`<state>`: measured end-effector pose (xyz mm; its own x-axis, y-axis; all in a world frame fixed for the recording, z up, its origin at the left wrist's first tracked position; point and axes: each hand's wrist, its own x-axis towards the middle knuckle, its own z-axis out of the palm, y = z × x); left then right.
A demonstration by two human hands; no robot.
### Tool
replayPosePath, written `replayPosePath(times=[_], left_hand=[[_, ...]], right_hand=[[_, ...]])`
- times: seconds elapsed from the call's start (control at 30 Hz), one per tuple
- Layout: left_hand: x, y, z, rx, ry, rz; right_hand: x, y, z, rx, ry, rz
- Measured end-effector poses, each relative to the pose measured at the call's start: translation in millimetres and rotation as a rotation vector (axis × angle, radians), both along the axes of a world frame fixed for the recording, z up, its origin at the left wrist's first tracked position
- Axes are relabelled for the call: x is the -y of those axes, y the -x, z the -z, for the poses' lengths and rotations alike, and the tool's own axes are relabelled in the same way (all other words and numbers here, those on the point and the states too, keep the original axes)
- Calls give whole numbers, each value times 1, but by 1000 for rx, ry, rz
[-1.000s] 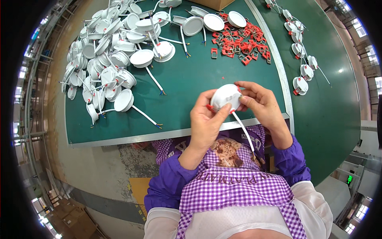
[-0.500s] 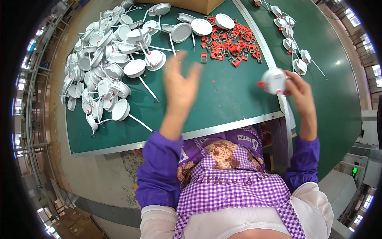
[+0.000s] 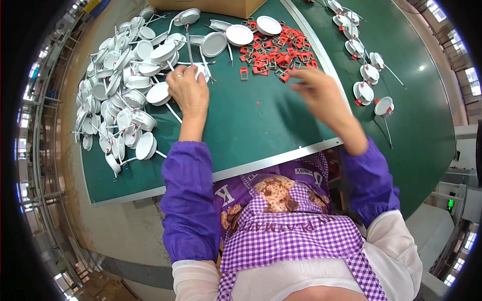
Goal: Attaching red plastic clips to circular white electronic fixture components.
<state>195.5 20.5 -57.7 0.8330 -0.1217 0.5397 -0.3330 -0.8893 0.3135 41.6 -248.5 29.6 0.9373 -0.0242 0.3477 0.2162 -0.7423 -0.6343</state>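
Observation:
At the right edge of the large pile, my left hand (image 3: 189, 93) has its fingers closed on a round white downlight (image 3: 202, 73) with a cable. Part of that light is hidden behind the hand. My right hand (image 3: 319, 93) is in the air just right of the heap of red clips with metal frames (image 3: 273, 52). Its fingers and thumb are apart, slightly blurred, with nothing visible between them. On the right-hand green surface lies a white downlight with red clips (image 3: 384, 106), its cable pointing toward me.
Many white downlights (image 3: 143, 50) are piled on the left of the green table (image 3: 236, 123). A cardboard box (image 3: 216, 6) stands at the far edge. A metal strip (image 3: 321, 45) separates this table from the right-hand surface (image 3: 422, 100), where a row of downlights (image 3: 370, 74) lies.
My right hand has let go of the clipped downlight on the right-hand surface and moved left toward the red clips. My left hand has closed on a downlight and shifted it slightly rightward.

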Motion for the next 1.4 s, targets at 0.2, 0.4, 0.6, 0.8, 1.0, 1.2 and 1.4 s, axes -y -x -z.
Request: replayPosePath(times=[0.2, 0.4, 0.6, 0.8, 1.0, 1.2, 1.4], left_hand=[[34, 20, -19, -147, 177, 51], [0, -17, 2, -131, 102, 35], [18, 43, -1, -186, 500, 179], [23, 116, -7, -633, 1538, 294], [22, 144, -27, -798, 1663, 324], [30, 155, -37, -602, 1566, 413], [34, 163, -35, -508, 1477, 411]], right_hand=[[-52, -73, 51, 67, 360, -120], [-76, -81, 56, 104, 640, -232], [-61, -56, 54, 10, 287, -82], [-87, -12, 43, -230, -572, -25], [-85, 7, 30, -81, -302, 14], [-87, 21, 15, -81, -256, -46], [-91, 23, 16, -37, -231, -67]])
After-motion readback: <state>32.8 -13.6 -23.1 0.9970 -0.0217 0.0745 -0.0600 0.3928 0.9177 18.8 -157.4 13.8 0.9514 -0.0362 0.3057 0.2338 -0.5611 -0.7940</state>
